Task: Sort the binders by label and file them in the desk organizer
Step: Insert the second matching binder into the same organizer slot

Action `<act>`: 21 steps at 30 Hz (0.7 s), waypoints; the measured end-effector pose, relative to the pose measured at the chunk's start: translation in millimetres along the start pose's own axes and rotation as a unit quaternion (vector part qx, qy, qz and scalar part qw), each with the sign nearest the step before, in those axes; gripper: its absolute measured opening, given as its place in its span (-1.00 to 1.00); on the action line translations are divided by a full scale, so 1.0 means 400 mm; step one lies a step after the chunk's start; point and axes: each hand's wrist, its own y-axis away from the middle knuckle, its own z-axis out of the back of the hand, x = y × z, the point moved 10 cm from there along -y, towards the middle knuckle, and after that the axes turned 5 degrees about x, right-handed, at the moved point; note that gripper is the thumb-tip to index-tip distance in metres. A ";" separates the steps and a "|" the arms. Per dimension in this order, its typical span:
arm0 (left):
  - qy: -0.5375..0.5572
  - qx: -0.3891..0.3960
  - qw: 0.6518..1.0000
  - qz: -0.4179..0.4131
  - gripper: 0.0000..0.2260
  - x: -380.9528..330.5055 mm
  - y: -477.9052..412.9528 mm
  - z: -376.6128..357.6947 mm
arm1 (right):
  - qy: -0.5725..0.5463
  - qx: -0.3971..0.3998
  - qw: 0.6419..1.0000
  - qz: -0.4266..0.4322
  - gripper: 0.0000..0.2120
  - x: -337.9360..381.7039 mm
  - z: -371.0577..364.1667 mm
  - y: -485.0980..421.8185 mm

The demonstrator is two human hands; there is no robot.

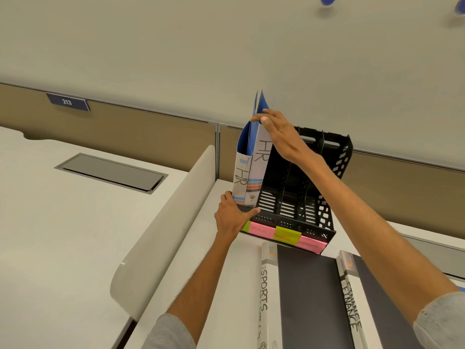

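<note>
Binders lie flat at the near counter edge: SPORTS binder [264,293] on the left, FINANCE binder [350,306] on the right, spines facing up so the labels read fast. Just beyond, left grip [232,219] presses flat-fingered on the front left corner of the desk organizer [324,212]. It grasps nothing and is likely bracing the organizer against sliding. Sticky notes [285,235] along the organizer's front lip name the slots. Two binders stand upright in the leftmost slot. Right grip [276,129] pinches the top edge of the inner HR binder [260,159], apparently seating it against the outer HR binder [240,180]. Slots to the right hold nothing and are open from above, so there is easy room for the next binders. Curved divider panel [163,222] hugs the counter's left edge, so that side is tight. Organizer's back sits near the partition wall [402,187] at the far edge.
</note>
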 end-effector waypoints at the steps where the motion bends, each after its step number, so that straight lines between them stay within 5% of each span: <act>1: 0.008 0.005 1.000 -0.003 -0.17 -0.003 0.001 -0.005 | 0.013 0.006 1.000 0.003 -0.57 0.002 0.002 0.000; 8: 0.031 0.066 0.997 -0.026 -0.13 -0.001 0.002 -0.031 | 0.021 0.023 0.999 0.008 -0.57 0.009 0.005 0.002; 12: 0.065 0.125 0.988 -0.057 -0.14 0.019 0.006 -0.028 | -0.052 -0.050 0.997 -0.018 -0.57 -0.028 -0.021 0.024; 16: 0.057 0.159 0.982 -0.078 -0.12 0.027 0.006 -0.005 | -0.018 0.007 0.997 -0.071 -0.60 -0.085 -0.181 0.068; 21: 0.055 0.192 0.977 -0.078 -0.14 0.012 0.025 0.001 | 0.001 0.032 0.997 -0.064 -0.58 -0.112 -0.169 0.059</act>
